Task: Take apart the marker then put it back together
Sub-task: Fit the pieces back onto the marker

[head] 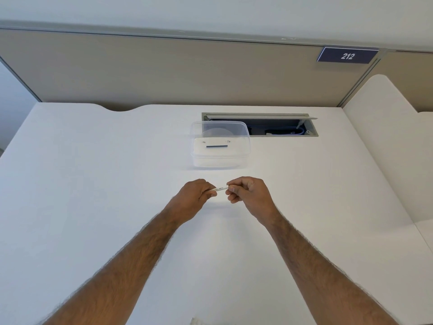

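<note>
Two bare forearms reach forward over a white desk. At the centre of the view, both hands hold a thin white marker level, just above the desktop. The left hand has its fingers curled round the marker's nine o'clock end. The right hand pinches the three o'clock end between thumb and forefinger, its other fingers folded in. At twelve o'clock from the hands, well apart, sits a clear plastic box. Just beyond it, toward one o'clock, a cable hatch stands open in the desk. At two o'clock, a dark sign reading 212 hangs on the beige partition.
</note>
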